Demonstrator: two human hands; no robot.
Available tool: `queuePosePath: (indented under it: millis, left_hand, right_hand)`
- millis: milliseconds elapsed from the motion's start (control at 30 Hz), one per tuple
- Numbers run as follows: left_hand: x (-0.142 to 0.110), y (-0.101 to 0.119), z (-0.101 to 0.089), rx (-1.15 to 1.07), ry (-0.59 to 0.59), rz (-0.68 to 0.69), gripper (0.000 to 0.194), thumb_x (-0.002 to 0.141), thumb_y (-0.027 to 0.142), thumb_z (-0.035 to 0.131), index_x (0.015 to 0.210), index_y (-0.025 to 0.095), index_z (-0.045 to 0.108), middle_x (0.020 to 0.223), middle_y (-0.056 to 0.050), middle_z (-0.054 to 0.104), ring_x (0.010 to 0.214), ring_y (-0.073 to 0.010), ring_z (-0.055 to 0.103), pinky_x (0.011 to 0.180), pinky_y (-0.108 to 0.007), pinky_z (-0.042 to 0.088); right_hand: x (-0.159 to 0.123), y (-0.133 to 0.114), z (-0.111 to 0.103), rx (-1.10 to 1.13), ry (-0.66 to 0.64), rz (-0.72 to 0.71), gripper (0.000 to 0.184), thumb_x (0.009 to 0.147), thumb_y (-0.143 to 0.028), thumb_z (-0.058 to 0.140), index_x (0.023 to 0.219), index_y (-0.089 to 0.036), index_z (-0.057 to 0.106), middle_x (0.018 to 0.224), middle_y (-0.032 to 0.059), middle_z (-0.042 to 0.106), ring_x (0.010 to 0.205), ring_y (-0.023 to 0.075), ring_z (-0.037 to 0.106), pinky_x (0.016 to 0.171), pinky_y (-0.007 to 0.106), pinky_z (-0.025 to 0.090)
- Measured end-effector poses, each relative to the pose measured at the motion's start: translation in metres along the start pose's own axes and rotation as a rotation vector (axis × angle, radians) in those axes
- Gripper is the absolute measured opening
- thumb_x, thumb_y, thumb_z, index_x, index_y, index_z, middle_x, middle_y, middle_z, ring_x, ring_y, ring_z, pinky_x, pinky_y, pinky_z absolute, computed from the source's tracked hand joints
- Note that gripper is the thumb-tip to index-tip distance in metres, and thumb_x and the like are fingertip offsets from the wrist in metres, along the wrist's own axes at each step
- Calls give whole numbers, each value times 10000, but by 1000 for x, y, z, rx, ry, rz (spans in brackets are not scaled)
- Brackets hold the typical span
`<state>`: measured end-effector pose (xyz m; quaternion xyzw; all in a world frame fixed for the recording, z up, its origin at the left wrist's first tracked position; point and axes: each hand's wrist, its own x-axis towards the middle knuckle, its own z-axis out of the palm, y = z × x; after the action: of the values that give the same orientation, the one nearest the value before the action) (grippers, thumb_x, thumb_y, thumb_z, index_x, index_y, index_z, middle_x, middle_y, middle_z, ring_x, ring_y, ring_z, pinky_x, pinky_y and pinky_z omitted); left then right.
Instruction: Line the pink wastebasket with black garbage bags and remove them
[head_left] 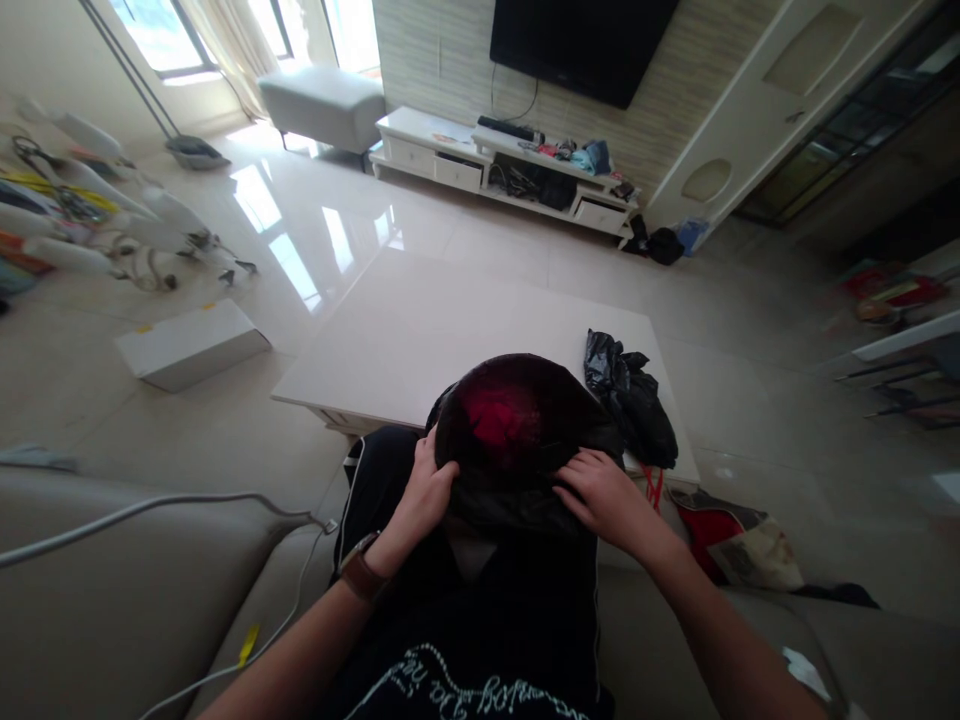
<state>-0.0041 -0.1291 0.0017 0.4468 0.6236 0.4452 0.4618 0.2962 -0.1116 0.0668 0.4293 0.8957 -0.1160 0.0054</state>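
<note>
Above my lap, a black plastic bag (514,505) gapes open, its mouth turned up toward me. My left hand (429,487) is closed on the left side of its rim, thumb over the edge. On the right side, my right hand (604,495) pinches the bag's edge with bent fingers. Something dark red (491,418) lies inside the bag; its kind is too dim to make out. Just beyond my right hand, another black plastic bag (634,400), crumpled, rests on the white table (450,310).
A grey sofa (135,560) is under me, with a white cable (187,500) across it. On the floor stand a white box (195,345) at left and a red and beige bag (742,545) at right. A low TV cabinet (465,155) lines the far wall.
</note>
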Motion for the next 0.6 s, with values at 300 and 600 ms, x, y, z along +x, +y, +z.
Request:
queuePosePath:
  millis: [300,600]
  left_hand:
    - [6,-16,-1,-56,43,-79,459,722,211,605,1176,188,671,1182,-90,638,1202,-312,542,1125,-495,460]
    - [-10,-24,17,-101,-5,-71,465,735,215,603,1197,179,645,1246,-98,622,1240,-313,558,1168,-501,445]
  right_hand:
    - [-20,10,28,0,547,366,388,1038,-448,591,1340,-230,702,1467,153,632,1430,367,501,1162,577,412]
    - [69,-22,28,-115,-68,171,438,963,-293,657,1387,-183,676,1556,204,575,1472,401,466,1140,566,440]
